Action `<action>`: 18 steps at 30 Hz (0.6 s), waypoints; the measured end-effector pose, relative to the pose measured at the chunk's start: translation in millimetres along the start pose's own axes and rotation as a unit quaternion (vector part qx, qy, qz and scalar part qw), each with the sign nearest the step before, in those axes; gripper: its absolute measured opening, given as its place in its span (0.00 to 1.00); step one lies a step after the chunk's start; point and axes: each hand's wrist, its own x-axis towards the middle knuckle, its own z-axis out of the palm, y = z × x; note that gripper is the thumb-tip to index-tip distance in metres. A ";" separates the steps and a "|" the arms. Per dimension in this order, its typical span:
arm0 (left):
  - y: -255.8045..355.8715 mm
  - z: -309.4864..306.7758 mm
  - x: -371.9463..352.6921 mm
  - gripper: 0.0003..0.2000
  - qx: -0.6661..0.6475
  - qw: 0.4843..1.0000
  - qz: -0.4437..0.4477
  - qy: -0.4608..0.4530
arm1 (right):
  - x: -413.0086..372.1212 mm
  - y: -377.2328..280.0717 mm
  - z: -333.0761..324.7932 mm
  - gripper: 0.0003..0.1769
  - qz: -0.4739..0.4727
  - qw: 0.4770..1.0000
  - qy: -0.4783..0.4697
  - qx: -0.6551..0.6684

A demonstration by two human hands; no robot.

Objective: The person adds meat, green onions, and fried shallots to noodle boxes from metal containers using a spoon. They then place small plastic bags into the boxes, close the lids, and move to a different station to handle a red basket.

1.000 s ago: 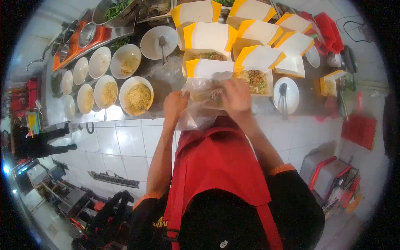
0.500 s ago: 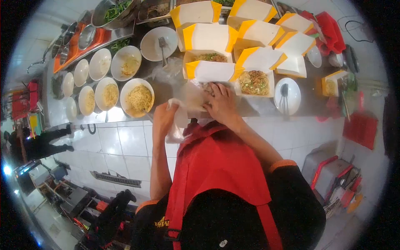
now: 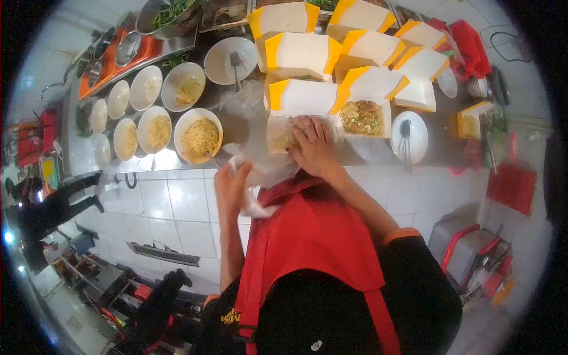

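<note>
The metal tabletop (image 3: pixel 247 129) ran across the scene from left to right and carried all the items listed below. A red apron (image 3: pixel 313 236) covered the front of the person at its near side. Yellow-and-white cartons with raised lids stood in rows at centre and right. The near carton (image 3: pixel 305 97) was at the near centre, directly before the person. Just to its right stood a carton of topped food (image 3: pixel 362 117).

At far centre, left of the cartons, was a large white bowl (image 3: pixel 220 62). At left, a near row included a noodle bowl (image 3: pixel 198 136), the rightmost of that row; a far row included a stained bowl (image 3: pixel 183 87). An oval white dish (image 3: pixel 419 145) lay right of the cartons.

A thin plastic sheet (image 3: pixel 269 170) extended along the near edge between the hands, its whitish crumpled end hanging below the left one. The left hand (image 3: pixel 229 184) was closed on this sheet. The right hand (image 3: pixel 312 142) lay palm down at the near carton, fingers slightly spread; what they pressed on could not be determined. A fork (image 3: pixel 235 58) rested in the large white bowl. A spoon (image 3: pixel 405 127) lay in the oval white dish.
</note>
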 end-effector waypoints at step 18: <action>-3.7 -24.4 -40.2 0.08 -0.193 0.978 -0.061 -0.058 | 6.7 -18.6 14.9 0.28 -0.064 0.996 0.057 -0.013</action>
